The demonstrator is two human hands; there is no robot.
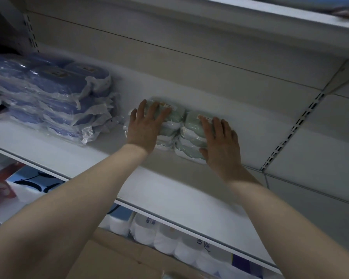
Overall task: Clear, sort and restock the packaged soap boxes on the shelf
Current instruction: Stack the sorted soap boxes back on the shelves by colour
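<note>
I look up at a white shelf [175, 190]. My left hand [144, 127] lies flat, fingers straight, on the left stack of green soap packs [172, 125]. My right hand [223, 143] lies flat against the right stack [191, 135]. The two stacks touch, standing near the back wall. Farther left, well apart, sits a slumped pile of blue plastic-wrapped packs [54, 101]. White bottles [165, 236] line the shelf below.
</note>
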